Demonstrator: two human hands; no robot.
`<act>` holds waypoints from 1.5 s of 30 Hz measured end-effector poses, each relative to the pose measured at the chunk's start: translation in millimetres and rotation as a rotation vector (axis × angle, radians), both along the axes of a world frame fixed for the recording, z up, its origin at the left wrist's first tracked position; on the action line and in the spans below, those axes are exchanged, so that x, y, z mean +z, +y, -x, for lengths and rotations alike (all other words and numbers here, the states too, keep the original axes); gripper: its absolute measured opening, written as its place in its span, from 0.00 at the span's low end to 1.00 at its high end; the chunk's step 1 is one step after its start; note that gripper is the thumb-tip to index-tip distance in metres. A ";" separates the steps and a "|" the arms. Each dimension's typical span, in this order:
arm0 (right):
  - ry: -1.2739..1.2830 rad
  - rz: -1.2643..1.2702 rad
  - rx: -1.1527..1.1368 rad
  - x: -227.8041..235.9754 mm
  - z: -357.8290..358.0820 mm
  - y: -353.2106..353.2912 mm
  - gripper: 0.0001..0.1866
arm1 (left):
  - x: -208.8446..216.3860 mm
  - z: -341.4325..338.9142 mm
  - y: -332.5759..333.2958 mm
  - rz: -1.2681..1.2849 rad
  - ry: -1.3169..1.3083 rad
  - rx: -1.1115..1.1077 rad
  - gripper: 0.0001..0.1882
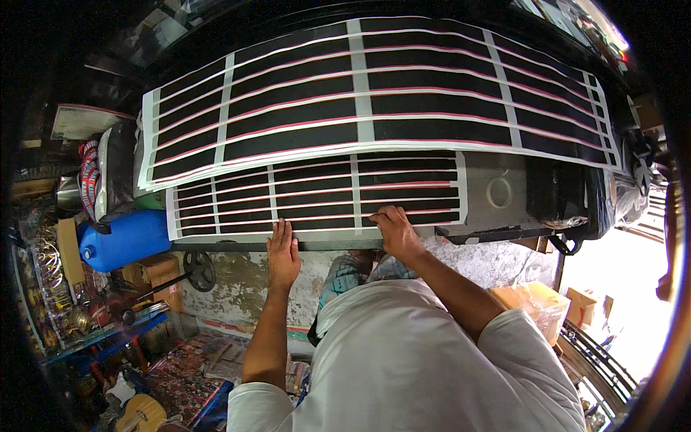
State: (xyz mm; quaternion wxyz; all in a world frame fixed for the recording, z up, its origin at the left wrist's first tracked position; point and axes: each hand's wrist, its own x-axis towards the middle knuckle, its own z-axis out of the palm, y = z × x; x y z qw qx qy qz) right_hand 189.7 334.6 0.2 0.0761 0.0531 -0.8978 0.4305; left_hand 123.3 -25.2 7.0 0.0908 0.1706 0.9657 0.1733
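Note:
A sheet with black panels divided by white and thin red lines lies on a grey worktop. My left hand rests with its fingers stretched out over the sheet's near edge, left of the middle. Farther right, my right hand is closed, its fingers bent together at the near edge of the same sheet. Whatever they pinch, if anything, is too small to make out. Beyond, a stack of larger sheets with the same pattern overlaps the far side of the smaller sheet.
A roll of tape lies on the worktop at right, beside a dark plastic-wrapped bundle. At left stand a blue container and a black handwheel. Cardboard boxes sit below on the right. A guitar-shaped item lies lower left.

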 end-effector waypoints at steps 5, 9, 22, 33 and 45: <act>-0.007 0.013 0.089 4.2 1.6 3.9 0.31 | -13.1 -9.2 5.2 0.046 0.071 0.162 0.31; 0.007 -0.026 0.107 7.4 3.4 10.5 0.28 | -17.9 -8.6 7.1 0.040 0.168 0.150 0.28; -0.005 0.023 0.111 6.9 1.7 13.3 0.15 | -9.1 14.0 6.8 -0.232 0.390 0.172 0.11; 0.060 0.012 0.075 31.3 10.3 10.9 0.12 | -4.9 14.4 21.7 -0.317 0.402 0.101 0.10; 0.061 -0.035 0.116 38.5 9.7 -4.0 0.14 | -12.3 5.6 46.1 -0.353 0.416 0.060 0.09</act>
